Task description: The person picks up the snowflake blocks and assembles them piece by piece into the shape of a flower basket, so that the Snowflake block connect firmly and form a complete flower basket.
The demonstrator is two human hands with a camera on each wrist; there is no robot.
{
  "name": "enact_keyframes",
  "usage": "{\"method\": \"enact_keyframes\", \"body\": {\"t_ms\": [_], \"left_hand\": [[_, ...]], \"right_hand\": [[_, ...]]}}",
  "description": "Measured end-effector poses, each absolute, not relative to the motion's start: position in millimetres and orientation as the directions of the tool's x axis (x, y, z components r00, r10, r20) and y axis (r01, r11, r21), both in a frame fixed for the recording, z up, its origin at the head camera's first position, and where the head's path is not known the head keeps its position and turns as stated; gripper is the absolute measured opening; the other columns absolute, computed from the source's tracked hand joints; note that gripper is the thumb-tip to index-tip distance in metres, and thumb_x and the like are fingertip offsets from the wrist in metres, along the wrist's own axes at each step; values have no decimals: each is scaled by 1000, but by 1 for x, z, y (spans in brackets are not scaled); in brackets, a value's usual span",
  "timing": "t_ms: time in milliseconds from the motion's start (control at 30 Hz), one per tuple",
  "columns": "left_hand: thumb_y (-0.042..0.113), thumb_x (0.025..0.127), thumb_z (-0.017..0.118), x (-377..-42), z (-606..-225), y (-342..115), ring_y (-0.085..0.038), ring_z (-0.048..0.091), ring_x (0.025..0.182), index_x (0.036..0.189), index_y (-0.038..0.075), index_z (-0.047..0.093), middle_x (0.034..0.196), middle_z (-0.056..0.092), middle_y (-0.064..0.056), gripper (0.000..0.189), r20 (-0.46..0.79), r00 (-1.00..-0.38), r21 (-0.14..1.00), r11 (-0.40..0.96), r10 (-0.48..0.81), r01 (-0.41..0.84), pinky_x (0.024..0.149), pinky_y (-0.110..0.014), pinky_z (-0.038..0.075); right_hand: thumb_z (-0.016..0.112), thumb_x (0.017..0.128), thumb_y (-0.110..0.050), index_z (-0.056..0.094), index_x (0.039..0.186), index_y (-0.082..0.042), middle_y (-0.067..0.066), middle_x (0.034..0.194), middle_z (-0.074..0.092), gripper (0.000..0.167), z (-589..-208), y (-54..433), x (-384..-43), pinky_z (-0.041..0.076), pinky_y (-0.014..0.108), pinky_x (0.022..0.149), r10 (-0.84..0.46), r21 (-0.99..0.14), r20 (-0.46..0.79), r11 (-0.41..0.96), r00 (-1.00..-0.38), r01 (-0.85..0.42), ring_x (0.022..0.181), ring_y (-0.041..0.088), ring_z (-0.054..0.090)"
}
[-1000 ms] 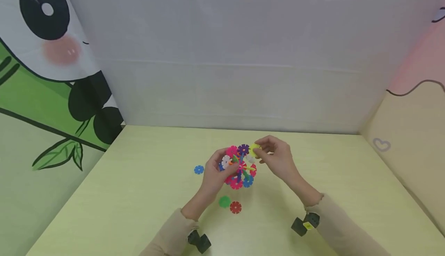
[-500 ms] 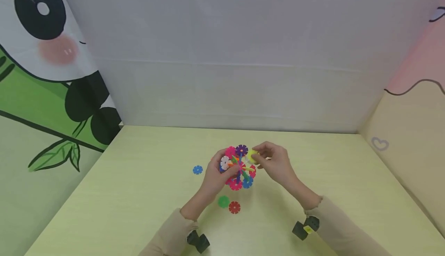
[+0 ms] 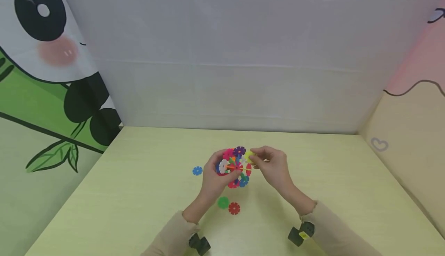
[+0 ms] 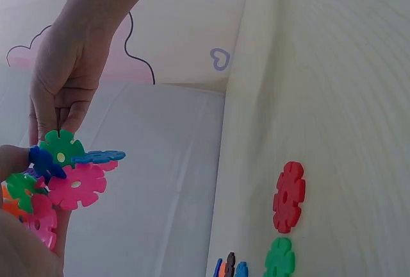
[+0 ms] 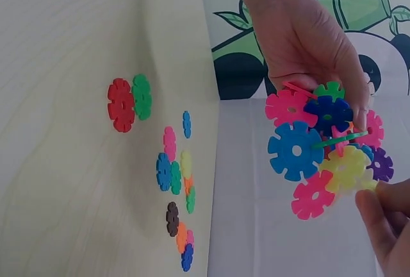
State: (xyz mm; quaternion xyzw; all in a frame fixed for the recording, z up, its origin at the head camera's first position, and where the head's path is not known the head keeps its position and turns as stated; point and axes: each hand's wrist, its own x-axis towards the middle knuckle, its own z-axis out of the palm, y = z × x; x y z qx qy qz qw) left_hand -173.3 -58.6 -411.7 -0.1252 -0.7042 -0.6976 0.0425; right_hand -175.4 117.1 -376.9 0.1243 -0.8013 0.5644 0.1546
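Note:
My left hand [image 3: 213,178] grips a round cluster of interlocking flower-shaped plastic discs [image 3: 237,167], its thumb lying across the near side. Pink, blue, white, purple and green discs stick out of the cluster in several directions, raised above the table. At the cluster's upper right, my right hand [image 3: 276,169] pinches a yellow flower disc [image 3: 248,156] between thumb and fingertips. In the right wrist view, those fingertips [image 5: 368,201] are right at the cluster's lower edge, beside a large pale yellow disc [image 5: 346,168]. The left fingers behind the cluster are partly hidden.
On the pale table [image 3: 139,194] lie a loose blue disc [image 3: 197,170], a green disc [image 3: 223,202] and a red disc [image 3: 234,208]. The right wrist view shows several more loose discs, including a brown one [image 5: 172,218]. A white wall panel [image 3: 222,93] stands behind the table.
My right hand has moved down and left, bringing the yellow disc in against the cluster. The cluster has shifted slightly left and turned a little in my left hand.

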Motion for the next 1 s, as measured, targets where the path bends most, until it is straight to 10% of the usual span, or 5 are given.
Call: {"method": "enact_keyframes", "body": {"t_ms": [1000], "left_hand": [[6, 89, 71, -180, -416, -73, -36, 55, 125, 144, 8, 44, 144, 51, -15, 61, 240, -942, 961, 82, 234, 265, 91, -29, 58]], "right_hand": [[69, 87, 3, 67, 103, 8, 24, 93, 71, 17, -387, 126, -186, 61, 24, 65, -74, -838, 404, 369, -912, -401, 75, 26, 73]]}}
